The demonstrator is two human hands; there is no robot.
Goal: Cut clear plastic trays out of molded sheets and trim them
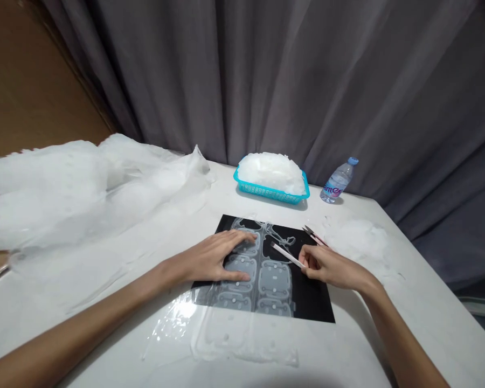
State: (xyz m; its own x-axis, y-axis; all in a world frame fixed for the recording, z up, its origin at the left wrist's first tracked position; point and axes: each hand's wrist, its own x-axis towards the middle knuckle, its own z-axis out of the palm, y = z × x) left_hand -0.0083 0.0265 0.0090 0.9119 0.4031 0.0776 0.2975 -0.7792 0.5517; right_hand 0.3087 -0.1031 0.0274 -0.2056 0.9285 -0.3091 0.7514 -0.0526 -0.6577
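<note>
My left hand [220,257] rests on a clear moulded plastic sheet [275,277], its fingers and thumb spread. The sheet has rows of rounded rectangular shapes and lies over a black mat [313,304], reaching past the mat's near edge. At its far end, thin strips of the plastic look cut and curled. Pinched in my right hand [329,265] is a slim white stick-like tool [286,253] with a dark tip, angled over the sheet; its exact kind is unclear. Just beyond that hand lies a pointed metal tool with pinkish handles [314,235], partly hidden.
A turquoise basket [267,191] heaped with white translucent pieces stands at the back, with a water bottle [337,183] to its right. Clear plastic sheets [105,183] pile up at the left. Plastic scraps [361,242] lie at the right. A grey curtain [267,81] hangs behind the table.
</note>
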